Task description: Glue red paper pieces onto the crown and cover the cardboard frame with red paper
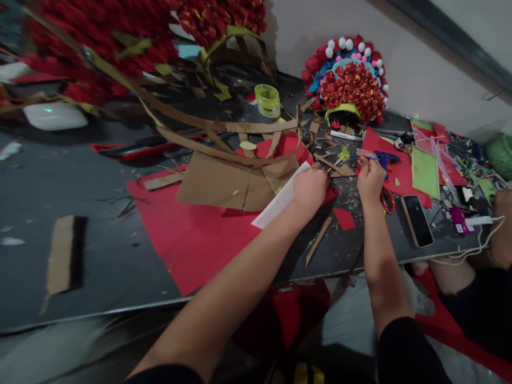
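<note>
My right hand [369,173] is closed in a pinch on a thin blue paintbrush [352,156], held level above the table, with a yellow-green patch at its left end. My left hand [311,188] is a fist beside a folded white paper [280,201]; its fingertips are turned away, and what they grip is hidden. Narrow cardboard strips [332,166] lie just past that fist. To its left, a brown cardboard piece [216,184] rests on a large red sheet [192,234]. Behind them stands an open yellow paint jar [268,101].
A flowered headdress [352,82] leans against the wall. Red-handled scissors [387,200], a blue glue gun [387,159] and a phone [417,221] lie right of my right hand. A long cardboard band [160,109] crosses the left side. Another person's arm [502,229] is at far right.
</note>
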### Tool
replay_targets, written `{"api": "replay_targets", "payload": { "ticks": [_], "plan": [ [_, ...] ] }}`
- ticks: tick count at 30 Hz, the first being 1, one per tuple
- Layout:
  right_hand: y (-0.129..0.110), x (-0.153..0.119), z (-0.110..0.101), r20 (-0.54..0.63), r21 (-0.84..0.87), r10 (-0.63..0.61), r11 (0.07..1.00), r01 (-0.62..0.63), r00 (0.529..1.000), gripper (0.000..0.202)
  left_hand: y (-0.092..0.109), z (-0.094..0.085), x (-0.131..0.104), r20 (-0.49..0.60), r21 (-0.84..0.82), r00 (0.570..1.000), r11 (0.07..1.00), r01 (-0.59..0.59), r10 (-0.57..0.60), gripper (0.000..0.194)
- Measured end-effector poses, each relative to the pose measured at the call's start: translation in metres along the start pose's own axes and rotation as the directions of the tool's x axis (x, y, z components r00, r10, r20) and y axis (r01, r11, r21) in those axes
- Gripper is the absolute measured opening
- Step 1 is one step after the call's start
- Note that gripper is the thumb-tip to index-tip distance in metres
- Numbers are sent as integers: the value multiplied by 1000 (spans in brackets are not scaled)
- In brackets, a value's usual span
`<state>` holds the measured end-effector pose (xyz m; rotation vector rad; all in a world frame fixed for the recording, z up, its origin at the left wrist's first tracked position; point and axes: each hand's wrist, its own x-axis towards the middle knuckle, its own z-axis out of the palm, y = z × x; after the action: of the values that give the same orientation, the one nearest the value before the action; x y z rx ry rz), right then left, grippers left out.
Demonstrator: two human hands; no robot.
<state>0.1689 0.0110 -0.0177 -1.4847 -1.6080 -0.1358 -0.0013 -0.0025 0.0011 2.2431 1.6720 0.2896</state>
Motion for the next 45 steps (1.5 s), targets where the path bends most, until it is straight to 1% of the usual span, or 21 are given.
{"api": "replay_targets", "payload": {
  "ticks": [3, 8, 14, 20, 24, 29, 38, 41, 45],
  "plan": [
    [-1, 1, -2, -18, -20, -3, 1000, 3, 1000, 31, 0, 0, 0, 6, -7, 1000, 1000, -3, 3, 34],
    [-3, 0, 0, 37, -38, -6, 999, 7, 999, 32, -1, 1, 1, -5, -14, 1000, 1000, -8, 8, 33],
    [-5, 0, 0, 33, -53, -36, 998, 38, 999, 30, -1, 1, 0, -10, -8, 1000, 1000, -13, 13, 34],
    [-8, -1, 1, 41, -31, -3, 1000, 5, 999, 31, -1, 2, 1, -10, -7, 1000, 1000, -9, 9, 35],
    [-5, -1, 1, -1, -28, -20, 999, 20, 1000, 33, -2, 4, 2, -21, -12, 1000, 1000, -16, 16, 34],
    [-5, 1, -2, -103, 52, 44, 998, -38, 994, 34, -2, 2, 2, -9, -28, 1000, 999, 15, -15, 33],
    [-6, 4, -6, -161, 69, 35, 997, -24, 986, 40, 3, -8, 12, 14, 8, 996, 996, 85, -85, 31],
    [-5, 4, -7, -169, 83, 57, 996, -43, 984, 41, 3, -14, 8, 18, 36, 996, 995, 92, -92, 31],
    [-5, 4, -6, -193, 120, 74, 991, -51, 979, 41, 5, -22, -8, 34, 83, 993, 991, 107, -110, 30]
  ]
}}
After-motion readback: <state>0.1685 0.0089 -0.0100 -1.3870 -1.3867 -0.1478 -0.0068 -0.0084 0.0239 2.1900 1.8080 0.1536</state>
